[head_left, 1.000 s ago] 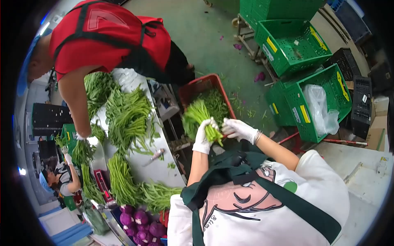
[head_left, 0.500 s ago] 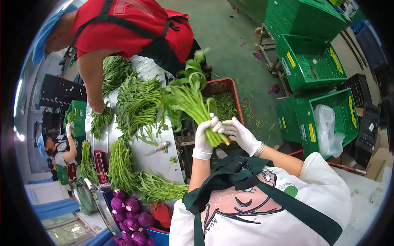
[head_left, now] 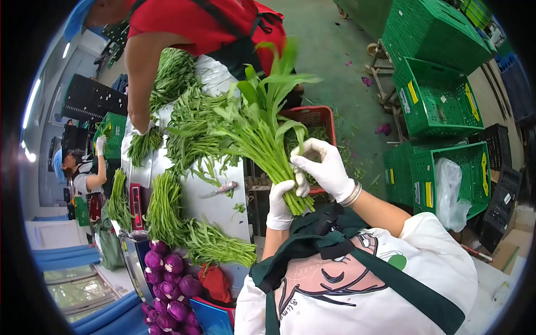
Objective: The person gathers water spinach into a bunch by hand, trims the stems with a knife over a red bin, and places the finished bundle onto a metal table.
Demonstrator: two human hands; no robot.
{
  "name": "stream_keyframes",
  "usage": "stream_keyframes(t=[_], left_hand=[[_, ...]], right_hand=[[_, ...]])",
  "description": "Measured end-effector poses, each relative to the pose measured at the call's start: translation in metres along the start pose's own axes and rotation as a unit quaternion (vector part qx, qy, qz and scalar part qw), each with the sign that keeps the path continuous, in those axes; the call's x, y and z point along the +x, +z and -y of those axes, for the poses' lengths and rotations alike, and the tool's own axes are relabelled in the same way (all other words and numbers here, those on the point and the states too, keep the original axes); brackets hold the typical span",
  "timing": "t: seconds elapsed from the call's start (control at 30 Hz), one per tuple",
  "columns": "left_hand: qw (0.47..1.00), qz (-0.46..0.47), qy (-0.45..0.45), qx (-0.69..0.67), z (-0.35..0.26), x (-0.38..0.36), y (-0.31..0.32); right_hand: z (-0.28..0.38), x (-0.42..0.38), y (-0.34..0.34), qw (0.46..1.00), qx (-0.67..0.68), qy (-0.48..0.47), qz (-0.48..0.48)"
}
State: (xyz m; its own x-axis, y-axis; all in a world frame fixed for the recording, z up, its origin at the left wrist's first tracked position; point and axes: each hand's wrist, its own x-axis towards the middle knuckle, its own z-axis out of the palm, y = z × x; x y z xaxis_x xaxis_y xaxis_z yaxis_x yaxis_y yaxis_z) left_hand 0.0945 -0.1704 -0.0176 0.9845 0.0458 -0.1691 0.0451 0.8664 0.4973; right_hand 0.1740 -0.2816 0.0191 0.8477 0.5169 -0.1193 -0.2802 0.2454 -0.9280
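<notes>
My left hand (head_left: 281, 205), in a white glove, is wrapped round the lower stems of a bunch of water spinach (head_left: 259, 142). The bunch leans up and away, its leafy tops over the gap beside the table. My right hand (head_left: 328, 172), gloved too, is closed in a pinch on a drooping leaf (head_left: 297, 129) at the bunch's right side. On the metal table (head_left: 223, 215) to the left lies a knife (head_left: 219, 190) among loose leaves. Several more piles of the greens (head_left: 167, 202) rest around it.
A red crate (head_left: 330, 120) with trimmings stands past my hands. Green crates (head_left: 441, 95) are stacked at right. Purple cabbages (head_left: 167, 279) and a red cloth (head_left: 215, 283) sit at lower left. A co-worker in red (head_left: 184, 22) reaches over the table; another person (head_left: 89, 178) is further left.
My right hand has moved up from near the stem ends to a leaf on the bunch's right side. My left hand keeps its hold. The view has shifted slightly.
</notes>
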Motion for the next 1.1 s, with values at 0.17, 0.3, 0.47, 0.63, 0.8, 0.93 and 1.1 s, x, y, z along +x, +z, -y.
stream_keyframes(t=[0.17,0.3,0.47,0.63,0.8,0.93,1.1], left_hand=[[0.999,-0.035,0.001,-0.008,-0.007,-0.006,-0.004],[0.990,-0.119,0.035,-0.074,-0.008,-0.007,0.004],[0.991,-0.121,0.023,-0.061,-0.009,-0.007,-0.011],[0.991,-0.133,-0.004,-0.023,-0.003,-0.002,-0.020],[0.973,-0.213,0.019,-0.084,-0.004,0.002,-0.006],[0.973,-0.201,-0.002,-0.118,0.002,0.001,-0.028],[0.969,-0.237,0.051,-0.054,-0.001,0.000,-0.013]], right_hand=[[-0.009,-0.012,-0.006,0.922,-0.270,-0.269,0.062],[-0.014,-0.012,-0.006,0.872,-0.345,-0.331,0.102],[-0.021,-0.019,-0.010,0.900,-0.293,-0.293,0.137],[-0.020,-0.013,-0.010,0.953,-0.233,-0.160,0.105],[-0.020,-0.011,-0.005,0.918,-0.257,-0.277,0.116],[-0.029,-0.017,-0.010,0.914,-0.298,-0.261,0.090],[-0.035,-0.020,-0.011,0.923,-0.285,-0.225,0.124]])
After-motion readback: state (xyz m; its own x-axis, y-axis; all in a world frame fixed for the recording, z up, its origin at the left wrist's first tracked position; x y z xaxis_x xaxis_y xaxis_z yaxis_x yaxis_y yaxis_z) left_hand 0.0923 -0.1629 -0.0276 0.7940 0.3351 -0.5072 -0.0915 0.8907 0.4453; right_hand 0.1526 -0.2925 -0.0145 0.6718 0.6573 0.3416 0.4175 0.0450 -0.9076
